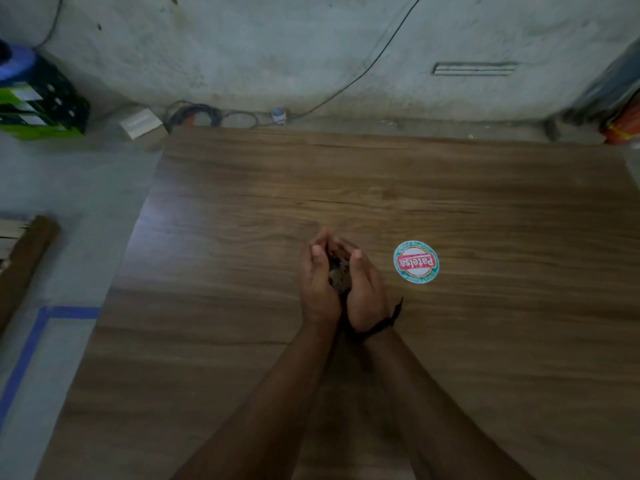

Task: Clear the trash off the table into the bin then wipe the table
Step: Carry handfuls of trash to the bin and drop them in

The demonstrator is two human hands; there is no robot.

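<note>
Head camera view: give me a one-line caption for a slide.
Left hand and right hand cup a small heap of brownish scraps over the wooden table, beside a round red-and-white label.

Open counter [242, 188] spreads left of and beyond the cupped left hand [317, 289] and right hand [367, 292]; a round printed disc [416, 261] lies just right.

Table [381, 188]: brown wood-grain, darker streaks. Round label [416, 261]: white, red band, teal rim. Scraps [337, 275]: dull brown-grey. Wristband [375, 327]: black. Floor tape [24, 355]: blue, on grey. Crate [62, 98]: black, green.
</note>
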